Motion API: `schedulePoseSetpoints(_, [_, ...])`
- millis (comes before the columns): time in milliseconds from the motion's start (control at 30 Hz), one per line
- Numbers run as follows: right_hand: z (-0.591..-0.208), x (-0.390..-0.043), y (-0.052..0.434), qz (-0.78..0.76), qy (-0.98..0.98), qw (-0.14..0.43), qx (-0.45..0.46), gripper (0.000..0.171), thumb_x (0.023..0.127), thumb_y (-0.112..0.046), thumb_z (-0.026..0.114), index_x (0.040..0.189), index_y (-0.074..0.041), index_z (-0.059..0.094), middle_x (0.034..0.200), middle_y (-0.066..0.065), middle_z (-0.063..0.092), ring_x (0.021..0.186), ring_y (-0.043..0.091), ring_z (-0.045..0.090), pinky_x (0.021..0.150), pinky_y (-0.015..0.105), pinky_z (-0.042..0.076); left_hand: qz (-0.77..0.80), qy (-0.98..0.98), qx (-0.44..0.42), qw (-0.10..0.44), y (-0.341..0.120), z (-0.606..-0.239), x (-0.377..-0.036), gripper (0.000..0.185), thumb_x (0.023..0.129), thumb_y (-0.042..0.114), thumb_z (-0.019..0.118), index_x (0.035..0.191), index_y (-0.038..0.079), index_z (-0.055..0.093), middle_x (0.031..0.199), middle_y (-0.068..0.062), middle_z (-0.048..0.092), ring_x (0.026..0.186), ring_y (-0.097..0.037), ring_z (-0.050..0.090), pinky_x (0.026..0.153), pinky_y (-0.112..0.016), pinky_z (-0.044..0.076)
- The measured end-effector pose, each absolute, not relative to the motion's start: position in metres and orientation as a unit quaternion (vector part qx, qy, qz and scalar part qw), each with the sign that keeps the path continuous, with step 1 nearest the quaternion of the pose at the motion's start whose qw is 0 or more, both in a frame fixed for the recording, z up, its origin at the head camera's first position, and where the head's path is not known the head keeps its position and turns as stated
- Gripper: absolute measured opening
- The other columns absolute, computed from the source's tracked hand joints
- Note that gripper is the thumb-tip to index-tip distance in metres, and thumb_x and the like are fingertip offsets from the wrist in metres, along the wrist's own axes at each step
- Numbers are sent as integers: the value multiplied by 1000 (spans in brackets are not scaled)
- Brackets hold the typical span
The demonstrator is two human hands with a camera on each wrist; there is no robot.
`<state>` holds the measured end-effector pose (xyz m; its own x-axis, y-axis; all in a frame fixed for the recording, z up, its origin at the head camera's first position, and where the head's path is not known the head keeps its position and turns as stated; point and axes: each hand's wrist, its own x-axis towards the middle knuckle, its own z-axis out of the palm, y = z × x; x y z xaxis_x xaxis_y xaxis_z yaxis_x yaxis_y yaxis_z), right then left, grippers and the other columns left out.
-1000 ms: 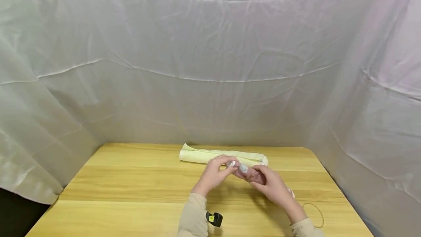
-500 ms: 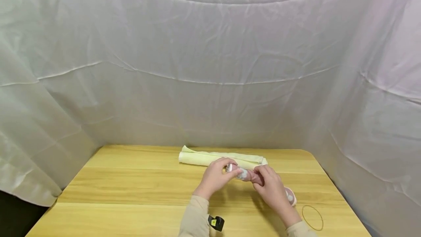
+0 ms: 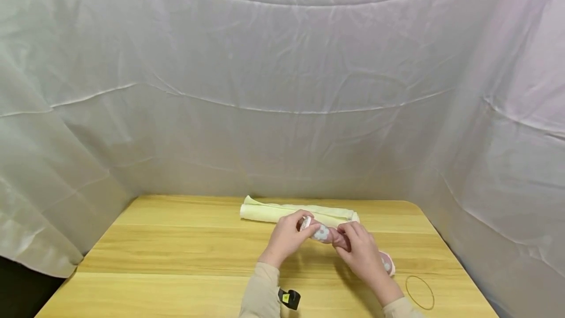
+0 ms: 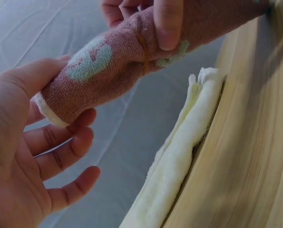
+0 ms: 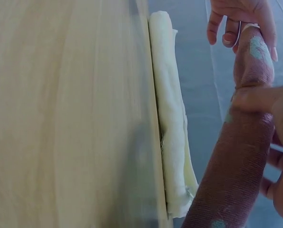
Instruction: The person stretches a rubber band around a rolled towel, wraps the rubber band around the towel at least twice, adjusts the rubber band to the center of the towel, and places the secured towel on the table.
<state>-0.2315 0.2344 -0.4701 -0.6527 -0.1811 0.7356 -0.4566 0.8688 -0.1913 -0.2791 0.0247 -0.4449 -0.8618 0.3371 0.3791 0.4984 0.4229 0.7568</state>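
A rolled mauve terry towel (image 3: pixel 322 233) with light blue flower patches and white hems is held up above the table by both hands. My left hand (image 3: pixel 284 239) pinches its left end between thumb and fingers; the lower fingers stay spread in the left wrist view. A thin brown rubber band (image 4: pixel 144 50) circles the roll and cinches it a short way in from that end. My right hand (image 3: pixel 363 254) grips the roll at the band, its thumb (image 5: pixel 250 99) lying across the towel. The roll's right end (image 3: pixel 387 263) sticks out beyond the right hand.
Behind the hands, a rolled pale yellow towel (image 3: pixel 269 211) lies along the far part of the wooden table (image 3: pixel 176 249). A loose rubber band (image 3: pixel 406 285) lies at the front right. Grey cloth (image 3: pixel 282 151) hangs around the back and sides.
The mauve roll has turned slightly, so a flower patch faces up more. My right forearm has shifted a little left, exposing the roll's right end and the loose rubber band more fully.
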Motion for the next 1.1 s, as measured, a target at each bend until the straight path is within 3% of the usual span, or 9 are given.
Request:
schedulePoseSetpoints(200, [-469, -232, 235, 215, -863, 388, 243, 40, 68, -15, 83, 103, -9, 65, 101, 2, 63, 94, 17, 58, 83, 33, 49, -495, -822, -271, 76, 24, -444, -279, 33, 90, 39, 68, 116, 20, 67, 93, 1, 70, 71, -1, 56, 61, -18, 49])
schedulePoseSetpoints(333, [-468, -231, 232, 252, -846, 391, 260, 27, 75, -9, 78, 99, -10, 66, 98, 0, 63, 91, 15, 56, 84, 24, 45, -501, -816, -280, 70, 24, -444, -280, 32, 90, 35, 69, 119, 20, 66, 102, -1, 72, 79, -3, 59, 66, -17, 50])
schedulePoseSetpoints(500, [-468, -228, 224, 280, -852, 378, 229, 18, 80, -5, 75, 93, -13, 67, 93, -4, 61, 88, 9, 53, 80, 22, 46, -498, -811, -298, 70, 23, -443, -280, 29, 90, 31, 69, 117, 22, 67, 104, -1, 73, 84, -5, 61, 68, -18, 50])
schedulePoseSetpoints(767, [-467, -225, 218, 349, -840, 364, 201, 28, 78, 3, 75, 103, -9, 70, 96, -1, 61, 86, 8, 57, 71, 20, 56, -503, -804, -310, 71, 24, -440, -277, 28, 90, 31, 68, 117, 25, 67, 109, 1, 73, 88, -5, 63, 77, -20, 50])
schedulePoseSetpoints(933, [-468, -226, 218, 351, -836, 371, 202, 28, 81, 6, 71, 103, -12, 72, 95, -5, 61, 85, 3, 55, 70, 15, 52, -499, -801, -320, 86, 25, -440, -277, 26, 90, 30, 68, 116, 24, 68, 109, 3, 73, 96, -7, 65, 83, -22, 51])
schedulePoseSetpoints(1100, [-470, -228, 220, 350, -821, 387, 231, 33, 75, 10, 74, 101, -10, 75, 91, -3, 62, 84, 4, 54, 71, 9, 47, -493, -797, -332, 111, 26, -440, -277, 24, 90, 30, 68, 113, 22, 69, 109, 4, 73, 99, -9, 65, 85, -24, 52])
